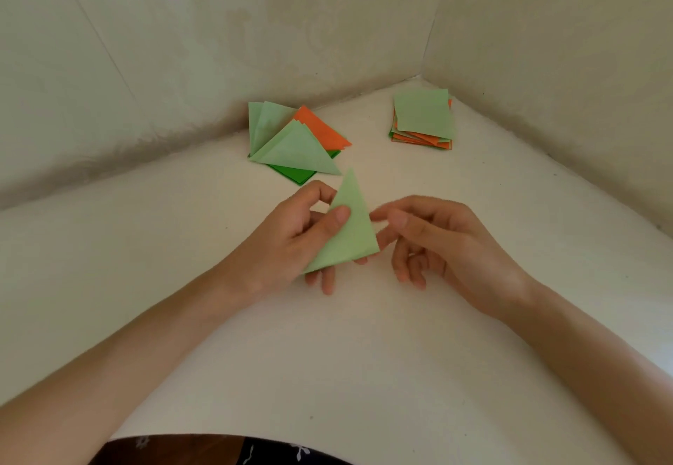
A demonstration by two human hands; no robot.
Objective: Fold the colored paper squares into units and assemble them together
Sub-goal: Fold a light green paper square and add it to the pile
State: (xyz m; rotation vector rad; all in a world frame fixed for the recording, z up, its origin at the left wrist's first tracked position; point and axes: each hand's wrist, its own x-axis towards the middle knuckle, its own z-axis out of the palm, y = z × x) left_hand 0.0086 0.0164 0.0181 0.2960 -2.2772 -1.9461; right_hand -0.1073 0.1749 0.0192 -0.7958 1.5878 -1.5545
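Observation:
A light green paper folded into a triangle (pixel 349 231) is held above the white table (pixel 218 282). My left hand (pixel 291 242) pinches it, thumb on top and fingers underneath. My right hand (pixel 437 238) hovers just right of the triangle with loosely curled fingers, its fingertips near the paper's right edge and holding nothing. A pile of folded triangles (pixel 291 144) in light green, orange and dark green lies behind my hands. A stack of flat paper squares (pixel 424 120), light green on top with orange and green below, sits at the back right.
Cream walls (pixel 182 45) close in the table at the back and right, meeting in a corner near the stack of squares. A dark patterned garment (pixel 236 452) shows at the bottom edge.

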